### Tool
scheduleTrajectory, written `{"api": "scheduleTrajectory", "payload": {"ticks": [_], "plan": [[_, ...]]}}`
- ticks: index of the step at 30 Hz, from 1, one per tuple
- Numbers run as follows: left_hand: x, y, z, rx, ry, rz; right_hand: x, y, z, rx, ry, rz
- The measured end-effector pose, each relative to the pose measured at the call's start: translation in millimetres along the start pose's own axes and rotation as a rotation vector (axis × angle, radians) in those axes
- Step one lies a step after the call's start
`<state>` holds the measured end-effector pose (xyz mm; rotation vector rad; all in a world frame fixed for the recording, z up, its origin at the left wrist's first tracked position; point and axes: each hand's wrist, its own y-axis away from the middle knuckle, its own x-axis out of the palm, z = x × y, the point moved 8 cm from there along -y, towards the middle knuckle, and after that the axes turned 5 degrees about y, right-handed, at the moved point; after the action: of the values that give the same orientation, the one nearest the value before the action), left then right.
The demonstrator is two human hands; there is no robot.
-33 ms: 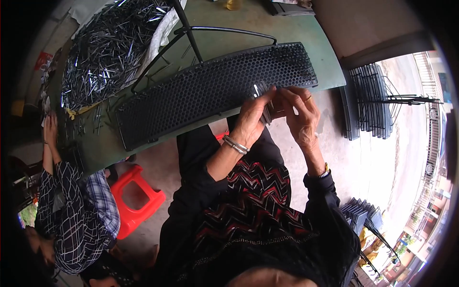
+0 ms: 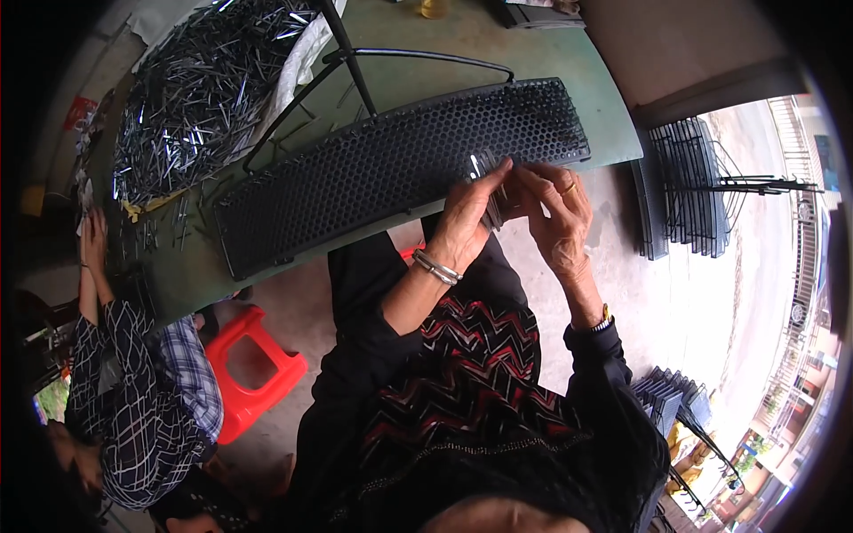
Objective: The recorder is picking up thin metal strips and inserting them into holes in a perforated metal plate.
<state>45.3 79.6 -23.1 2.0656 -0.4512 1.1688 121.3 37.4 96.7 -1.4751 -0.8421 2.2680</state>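
Observation:
My left hand point(image 2: 462, 218), with a silver bangle at the wrist, is closed round a small bunch of thin dark strips point(image 2: 481, 165). Some shiny ends stick out above the fingers. Close beside the left thumb, the fingers of my right hand point(image 2: 562, 218) are bent together in a pinch; whatever lies between the tips is hidden. Both hands are at the near edge of a long black panel point(image 2: 355, 169) full of small round holes. It lies slanted across the green table point(image 2: 569, 53), with a black metal rod frame point(image 2: 418, 55) behind it.
A large heap of loose dark strips point(image 2: 200, 107) lies on sacking at the left. Another person's hand point(image 2: 93, 238) rests near the table's left edge. A red plastic stool point(image 2: 233, 417) stands below. Similar panels with rods point(image 2: 697, 191) are stacked at the right.
My right hand has shifted slightly, its fingers drawing a little down and left by the left thumb. The left hand and the panel look the same.

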Motion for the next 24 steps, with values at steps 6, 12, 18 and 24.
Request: {"api": "scheduleTrajectory", "payload": {"ticks": [6,12,18,24], "plan": [[-8.4,-0.6,-6.6,-0.026,-0.055,-0.083,9.7,11.1,7.7,-0.052,0.026,0.041],[-9.2,-1.5,0.1,-0.034,-0.024,-0.079,15.8,24.9,2.7,0.059,-0.076,0.064],[-7.6,6.3,-6.3,0.111,-0.152,-0.085,27.5,27.2,-48.3,0.702,-0.547,0.029],[5.0,14.6,-5.9,0.113,-0.261,-0.078,43.5,24.2,-63.7,0.809,-0.626,0.339]]}}
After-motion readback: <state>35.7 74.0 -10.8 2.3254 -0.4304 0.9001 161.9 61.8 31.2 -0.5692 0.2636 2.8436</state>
